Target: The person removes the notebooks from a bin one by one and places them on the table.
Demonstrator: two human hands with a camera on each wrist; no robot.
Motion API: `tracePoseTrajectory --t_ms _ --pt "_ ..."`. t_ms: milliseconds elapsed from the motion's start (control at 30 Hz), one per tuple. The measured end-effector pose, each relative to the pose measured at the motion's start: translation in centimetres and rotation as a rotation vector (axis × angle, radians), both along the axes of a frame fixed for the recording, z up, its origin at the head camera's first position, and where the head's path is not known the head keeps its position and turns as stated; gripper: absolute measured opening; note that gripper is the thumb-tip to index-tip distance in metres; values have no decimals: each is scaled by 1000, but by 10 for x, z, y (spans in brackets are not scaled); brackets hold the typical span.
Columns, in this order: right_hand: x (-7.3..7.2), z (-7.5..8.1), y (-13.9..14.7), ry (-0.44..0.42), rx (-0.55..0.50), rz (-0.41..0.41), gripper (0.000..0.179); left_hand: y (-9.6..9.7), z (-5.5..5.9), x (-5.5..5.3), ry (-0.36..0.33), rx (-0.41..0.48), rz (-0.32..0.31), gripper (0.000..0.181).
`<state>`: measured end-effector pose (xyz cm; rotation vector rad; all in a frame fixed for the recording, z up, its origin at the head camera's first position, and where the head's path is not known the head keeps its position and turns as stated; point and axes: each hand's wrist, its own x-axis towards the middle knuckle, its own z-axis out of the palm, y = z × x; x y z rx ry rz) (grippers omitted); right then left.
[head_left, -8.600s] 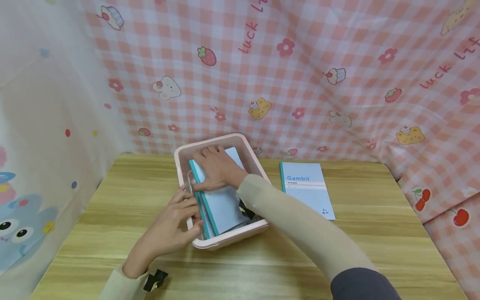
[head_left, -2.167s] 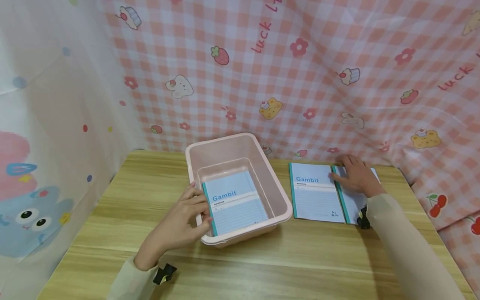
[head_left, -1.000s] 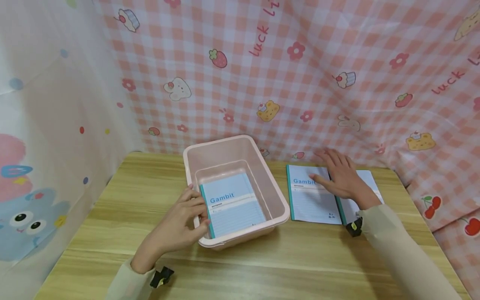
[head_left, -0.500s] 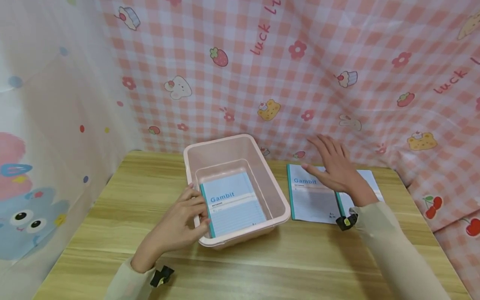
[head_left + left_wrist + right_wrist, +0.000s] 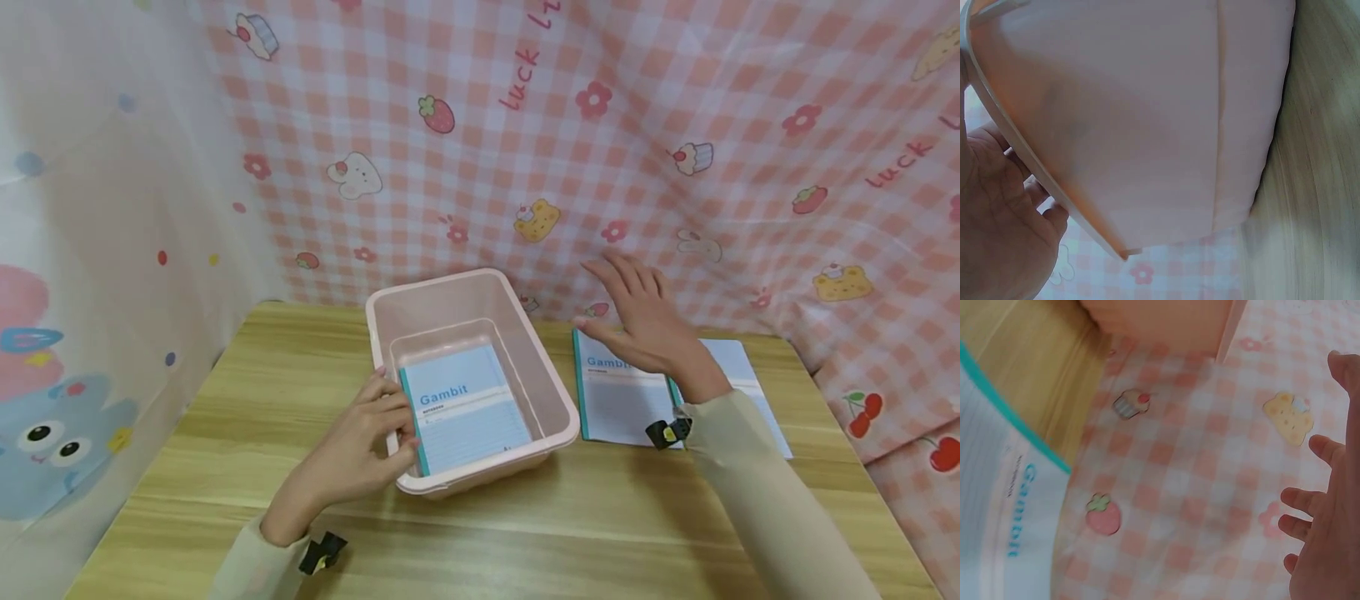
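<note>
A pale pink plastic storage bin [image 5: 555,392] stands left of the table's middle. My left hand [image 5: 352,450] grips its left rim, with fingers hooked over the edge, as the left wrist view shows too. Flat on the bin's floor is a light blue notebook [image 5: 472,417] with a teal spine and "Gambit" on its cover. To the right of the bin lie two like notebooks side by side, a left one [image 5: 618,408] and a right one [image 5: 738,371]. Above them hovers my right hand [image 5: 641,325], fingers spread and holding nothing; hand and sleeve hide parts of both covers.
The wood-grain table [image 5: 480,542] reaches forward to a pink checked cloth [image 5: 465,158] hanging right behind the bin. A pale printed curtain [image 5: 112,217] hangs at the left. Black clips sit at both cuffs.
My right hand was inside the bin on notebooks, then set one down at the right. It has since lifted off and moved left toward the bin. My left hand has stayed at the rim.
</note>
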<state>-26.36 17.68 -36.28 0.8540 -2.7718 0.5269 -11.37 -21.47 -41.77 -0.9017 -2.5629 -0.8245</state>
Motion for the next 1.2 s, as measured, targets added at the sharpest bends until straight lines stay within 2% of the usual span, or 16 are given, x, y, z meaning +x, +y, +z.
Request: tracePoseTrajectory --t_ms 267,633,833,1067,1200 --pt "-2 15 -32 -7 39 45 79 -1 -1 0 19 -2 -7 24" --pt "-4 40 -78 8 77 149 80 -1 -1 0 21 2 -9 24" --pt "-4 53 -101 -8 125 165 80 -1 0 0 17 1 -3 23" --pt "-6 54 -125 -51 159 189 84 -1 -1 0 16 5 -4 23" --pt "-6 54 -138 -57 228 193 83 -1 -1 0 4 3 2 22"
